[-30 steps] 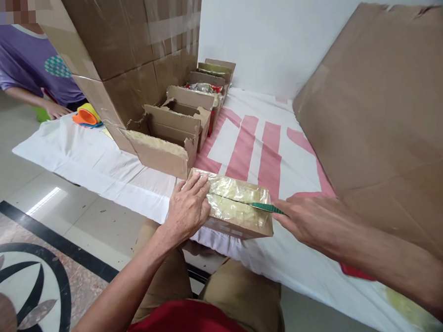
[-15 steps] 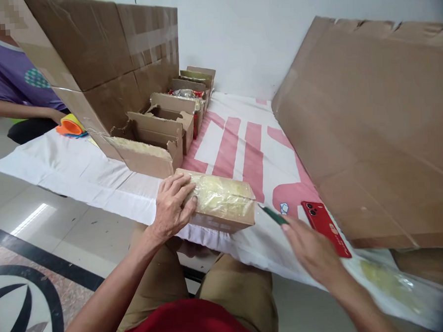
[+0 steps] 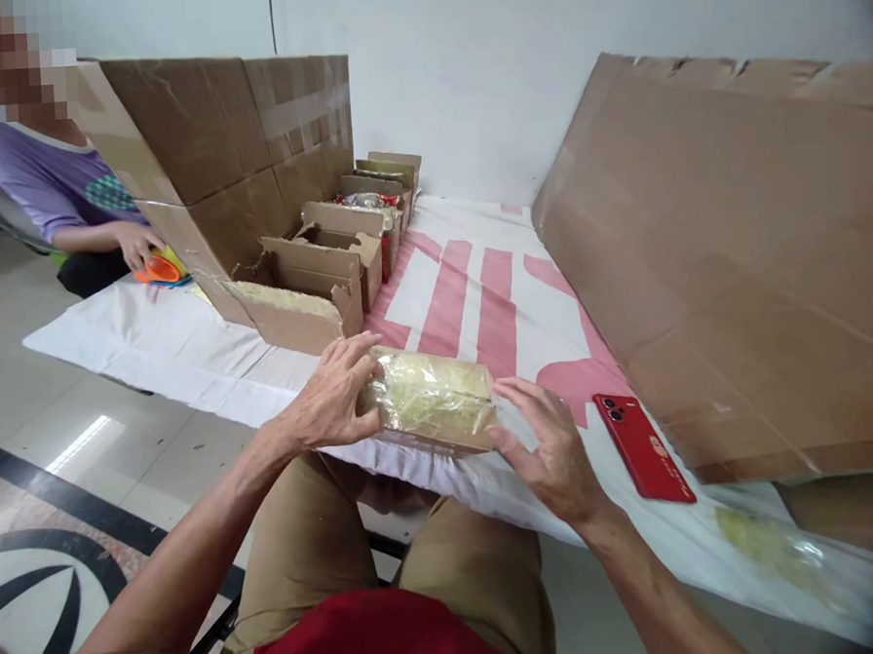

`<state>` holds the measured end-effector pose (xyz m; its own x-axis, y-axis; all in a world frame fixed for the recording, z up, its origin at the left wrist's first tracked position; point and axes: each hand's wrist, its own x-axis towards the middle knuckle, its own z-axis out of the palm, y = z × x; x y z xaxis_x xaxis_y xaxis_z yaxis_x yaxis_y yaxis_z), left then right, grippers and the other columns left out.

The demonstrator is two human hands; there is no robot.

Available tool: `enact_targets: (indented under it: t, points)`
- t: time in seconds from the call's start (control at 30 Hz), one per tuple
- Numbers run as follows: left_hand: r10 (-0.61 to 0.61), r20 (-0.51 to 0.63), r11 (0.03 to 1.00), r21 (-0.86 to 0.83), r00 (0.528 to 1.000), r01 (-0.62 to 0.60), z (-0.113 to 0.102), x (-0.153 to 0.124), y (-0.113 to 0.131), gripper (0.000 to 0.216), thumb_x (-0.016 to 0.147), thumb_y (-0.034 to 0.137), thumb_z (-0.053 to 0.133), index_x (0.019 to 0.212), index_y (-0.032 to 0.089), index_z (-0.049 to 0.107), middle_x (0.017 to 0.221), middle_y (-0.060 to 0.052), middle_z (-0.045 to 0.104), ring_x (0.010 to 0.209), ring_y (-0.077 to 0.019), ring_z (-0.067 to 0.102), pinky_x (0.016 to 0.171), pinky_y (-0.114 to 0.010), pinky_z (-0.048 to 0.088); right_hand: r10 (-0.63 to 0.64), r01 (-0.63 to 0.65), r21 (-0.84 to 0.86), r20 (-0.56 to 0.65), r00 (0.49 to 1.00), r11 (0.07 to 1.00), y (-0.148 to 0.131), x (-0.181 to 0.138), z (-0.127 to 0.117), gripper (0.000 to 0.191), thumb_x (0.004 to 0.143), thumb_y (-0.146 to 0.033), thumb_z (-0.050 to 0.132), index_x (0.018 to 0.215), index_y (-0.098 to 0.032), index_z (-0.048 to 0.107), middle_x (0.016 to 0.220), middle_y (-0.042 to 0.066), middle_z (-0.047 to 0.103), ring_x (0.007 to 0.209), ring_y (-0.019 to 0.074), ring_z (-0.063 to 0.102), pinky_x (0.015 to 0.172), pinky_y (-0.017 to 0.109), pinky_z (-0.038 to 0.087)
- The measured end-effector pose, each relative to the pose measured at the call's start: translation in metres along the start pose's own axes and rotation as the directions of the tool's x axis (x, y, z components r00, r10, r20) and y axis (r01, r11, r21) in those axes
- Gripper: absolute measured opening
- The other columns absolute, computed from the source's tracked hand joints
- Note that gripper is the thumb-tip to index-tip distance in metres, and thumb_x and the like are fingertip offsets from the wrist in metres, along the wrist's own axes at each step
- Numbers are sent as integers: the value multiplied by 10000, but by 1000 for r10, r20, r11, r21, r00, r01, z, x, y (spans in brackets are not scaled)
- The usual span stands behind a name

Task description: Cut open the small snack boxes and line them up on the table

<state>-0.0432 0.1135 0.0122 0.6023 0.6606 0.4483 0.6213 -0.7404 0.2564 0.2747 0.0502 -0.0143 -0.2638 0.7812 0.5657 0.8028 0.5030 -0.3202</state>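
A small cardboard box (image 3: 434, 386) lies at the table's near edge, its top covered with yellowish, shiny clear tape. My left hand (image 3: 338, 396) grips its left end, fingers over the top and thumb at the near side. At the opposite end, my right hand (image 3: 545, 443) holds the box between fingers and thumb. A slit shows along the taped top close to the right fingers. The green-handled cutter cannot be made out now. Just beyond my left hand stands an open cardboard box (image 3: 297, 320) with torn edges.
More open boxes (image 3: 341, 259) run back in a row beside a tall cardboard panel (image 3: 200, 144). A red phone (image 3: 644, 448) lies right of my right hand, before another large cardboard panel (image 3: 733, 272). At left, a person's hand (image 3: 140, 245) touches orange and yellow items (image 3: 162, 268).
My right hand has moved left from beside the box onto its right end. The green-handled cutter it held has gone from sight. The other person's hand has come onto the orange item.
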Motion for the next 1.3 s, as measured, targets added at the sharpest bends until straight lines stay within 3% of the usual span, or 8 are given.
enact_targets:
  t: [0.23, 0.43, 0.53, 0.67, 0.83, 1.0, 1.17, 1.3]
  points:
    - [88, -124, 982, 179, 988, -65, -15, -4, 23, 177, 833, 134, 631, 969, 206, 545, 1392, -167, 646, 1418, -340, 525, 1240, -625, 294, -225, 188, -266, -117, 967, 946, -39, 16, 3, 157, 961, -189, 657, 1111, -187, 609, 1278, 163, 701, 1125, 315, 647, 935, 453, 460]
    - [53, -223, 983, 184, 973, -12, 0, -49, 34, 266, 912, 47, 548, 1125, 202, 583, 1085, -78, 749, 1148, -243, 685, 1143, -514, 458, -360, 354, -155, -15, 933, 922, -43, 3, -12, 61, 988, -157, 621, 1040, -188, 626, 1042, 90, 772, 950, 245, 673, 910, 419, 443]
    - [18, -261, 989, 147, 965, 22, 20, -71, 32, 284, 906, 33, 534, 1126, 200, 603, 1192, -114, 722, 1214, -266, 653, 1082, -489, 516, -338, 335, 45, 84, 938, 941, -45, 6, -22, 200, 1059, -342, 526, 997, -200, 653, 1036, 78, 765, 909, 225, 670, 859, 401, 461]
    - [-36, -353, 996, 68, 935, 64, 39, -81, 32, 356, 881, 2, 514, 1167, 191, 609, 1281, -148, 684, 1339, -291, 588, 1070, -484, 546, -247, 218, 157, 199, 948, 963, -57, 33, -21, 251, 1074, -247, 440, 1047, -207, 686, 1102, 73, 772, 1015, 209, 702, 886, 364, 525]
    - [-38, -388, 997, 43, 921, 60, 42, -78, 30, 335, 879, 5, 530, 1134, 199, 628, 1252, -145, 698, 1318, -296, 608, 1048, -491, 573, -212, 241, 5, 496, 842, 970, -63, 70, 7, 346, 1034, -220, 405, 1207, -178, 701, 1251, 120, 748, 1155, 265, 700, 995, 417, 559]
    - [-25, -418, 1000, -1, 908, 27, 46, -80, 27, 303, 900, 6, 530, 1102, 196, 649, 1246, -151, 696, 1338, -291, 598, 1047, -487, 586, -99, 212, -272, 378, 921, 939, -47, 90, 28, 476, 999, -266, 477, 1451, -138, 550, 1551, 185, 533, 1354, 344, 555, 1073, 505, 497]
    - [-56, -439, 998, -40, 897, 43, 53, -83, 26, 313, 913, 8, 523, 1130, 196, 649, 1274, -160, 680, 1380, -291, 568, 1060, -498, 591, 34, 183, -368, 512, 858, 912, -37, 106, 44, 486, 965, -255, 573, 1424, -96, 549, 1447, 207, 614, 1290, 367, 574, 1033, 511, 459]
    - [-62, -449, 998, -55, 891, 42, 54, -82, 27, 336, 902, -8, 522, 1132, 201, 649, 1281, -154, 677, 1381, -286, 570, 1052, -494, 601, -61, 246, -339, 475, 878, 908, -44, 110, 43, 388, 949, -203, 603, 1331, -141, 624, 1438, 182, 615, 1235, 351, 591, 1002, 490, 468]
